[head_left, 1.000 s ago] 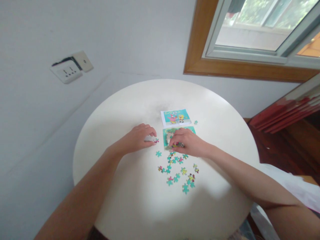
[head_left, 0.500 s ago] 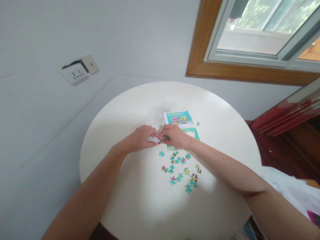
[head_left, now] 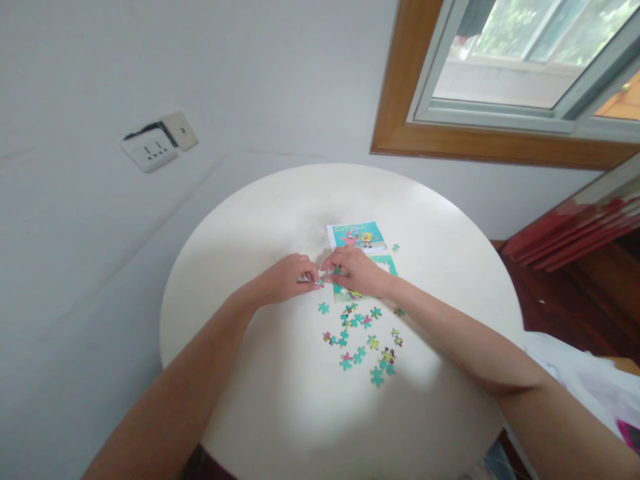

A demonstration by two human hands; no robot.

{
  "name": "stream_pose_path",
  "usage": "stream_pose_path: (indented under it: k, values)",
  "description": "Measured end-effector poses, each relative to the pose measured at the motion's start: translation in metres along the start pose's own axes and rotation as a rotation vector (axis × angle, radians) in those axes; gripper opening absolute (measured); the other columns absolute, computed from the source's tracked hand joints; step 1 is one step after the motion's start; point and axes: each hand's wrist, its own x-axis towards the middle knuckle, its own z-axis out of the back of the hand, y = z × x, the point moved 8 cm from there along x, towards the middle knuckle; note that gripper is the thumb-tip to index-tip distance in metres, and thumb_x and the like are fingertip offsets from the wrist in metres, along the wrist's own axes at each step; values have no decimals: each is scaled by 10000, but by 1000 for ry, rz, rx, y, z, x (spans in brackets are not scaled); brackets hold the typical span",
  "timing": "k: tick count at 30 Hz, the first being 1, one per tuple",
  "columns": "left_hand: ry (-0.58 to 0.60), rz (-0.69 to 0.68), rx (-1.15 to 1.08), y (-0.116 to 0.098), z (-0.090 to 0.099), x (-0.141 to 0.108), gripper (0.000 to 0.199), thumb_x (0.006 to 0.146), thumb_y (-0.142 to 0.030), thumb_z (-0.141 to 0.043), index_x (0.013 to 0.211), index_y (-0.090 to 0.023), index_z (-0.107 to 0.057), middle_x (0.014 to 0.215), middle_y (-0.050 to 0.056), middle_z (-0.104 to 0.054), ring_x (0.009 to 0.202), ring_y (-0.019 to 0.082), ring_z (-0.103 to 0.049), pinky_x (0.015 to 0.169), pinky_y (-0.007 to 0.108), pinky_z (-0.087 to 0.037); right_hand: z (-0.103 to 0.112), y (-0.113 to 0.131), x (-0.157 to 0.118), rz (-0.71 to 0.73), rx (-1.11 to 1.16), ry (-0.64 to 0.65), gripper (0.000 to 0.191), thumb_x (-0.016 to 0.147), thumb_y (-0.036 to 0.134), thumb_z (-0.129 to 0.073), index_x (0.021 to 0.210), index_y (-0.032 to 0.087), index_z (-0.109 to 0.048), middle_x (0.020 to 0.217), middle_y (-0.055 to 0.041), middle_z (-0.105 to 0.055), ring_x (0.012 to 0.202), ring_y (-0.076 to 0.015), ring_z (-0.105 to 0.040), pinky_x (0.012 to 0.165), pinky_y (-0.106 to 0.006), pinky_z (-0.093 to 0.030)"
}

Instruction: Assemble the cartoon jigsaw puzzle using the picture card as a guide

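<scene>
My left hand [head_left: 293, 277] is closed in a pinch on a small puzzle piece [head_left: 319, 283], just left of the puzzle board. The thumb and fingers of my right hand [head_left: 357, 270] curl in from the other side and meet the same piece; its exact outline is mostly hidden by fingertips. Under my right hand lies the teal puzzle board [head_left: 391, 265], partly filled and showing a white gap. Closer to me, loose puzzle pieces [head_left: 356, 321], teal, yellow and pink, are scattered, some of them linked or overlapping.
Behind the board lies a picture card [head_left: 367, 237] with cartoon figures. A single teal piece [head_left: 396, 247] sits right of it. Everything rests on a round white table [head_left: 260, 400] against the wall, below a wood-framed window [head_left: 400, 133]. White fabric [head_left: 575, 373] hangs at the right.
My right hand has shifted slightly right and its finger and thumb are a little more apart. The piece has turned in my left fingers. More of the board's lower edge shows.
</scene>
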Motion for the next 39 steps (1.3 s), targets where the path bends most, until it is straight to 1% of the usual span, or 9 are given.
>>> stream_pose_path:
  k: [4,7,10,12,18,22,28,32,39]
  values:
    - [25,116,-156,5,-2,3,245,854,-402,-560,819,-180,-658,743,2,-659,689,148,-585,637,246,-417,38,-19,-26,-59,-1,-121,198,870,132,-549,1029,157,-664,931,-68,-667,917,-171,-572,881,-329,-387]
    - [34,139,-179,-1,-7,13,257,874,-396,-526,825,-180,-657,715,-4,-644,654,142,-570,608,244,-404,47,-36,-46,-157,-104,-114,207,871,131,-528,999,179,-683,929,-67,-659,912,-188,-559,856,-333,-375]
    - [-38,15,-46,-19,-4,32,235,879,-356,-520,805,-175,-650,779,27,-647,781,175,-579,745,291,-419,41,-40,-59,-192,-214,-61,209,878,186,-550,1013,224,-706,972,-73,-636,962,-222,-521,821,-343,-340]
    - [-33,-70,42,-30,-5,45,223,892,-325,-498,821,-174,-645,842,44,-647,855,193,-574,832,325,-404,34,-38,-61,-173,-251,-31,221,885,229,-563,1052,253,-705,1001,-72,-624,981,-232,-495,808,-346,-315]
    - [95,-135,181,-35,-14,71,249,915,-365,-500,849,-191,-666,829,46,-612,853,208,-549,831,329,-386,26,-39,-61,-157,-259,-17,233,890,267,-573,1081,272,-707,1017,-72,-611,984,-233,-471,803,-350,-283]
    - [116,-147,207,-35,-20,80,184,897,-329,-548,845,-208,-677,843,35,-604,877,207,-547,863,326,-382,27,-38,-61,-154,-263,-27,234,891,263,-572,1084,275,-704,1012,-64,-610,977,-229,-472,791,-348,-278]
    - [82,-127,210,-34,-22,83,144,870,-314,-588,814,-221,-681,877,40,-588,933,230,-542,898,350,-372,29,-34,-62,-149,-263,-27,247,880,239,-585,1098,263,-698,1021,-72,-600,996,-231,-465,809,-350,-280]
    - [41,-123,201,-35,-20,80,139,878,-326,-578,855,-211,-653,916,42,-589,938,225,-537,881,345,-375,27,-38,-61,-152,-270,-14,238,875,246,-590,1086,271,-698,1015,-65,-597,986,-229,-468,790,-345,-280]
    - [-62,-66,172,-33,-8,59,157,892,-324,-519,869,-196,-607,889,51,-574,907,223,-512,831,340,-391,28,-34,-61,-116,-280,-27,262,890,259,-561,1119,275,-685,1013,-69,-596,975,-234,-462,795,-351,-272]
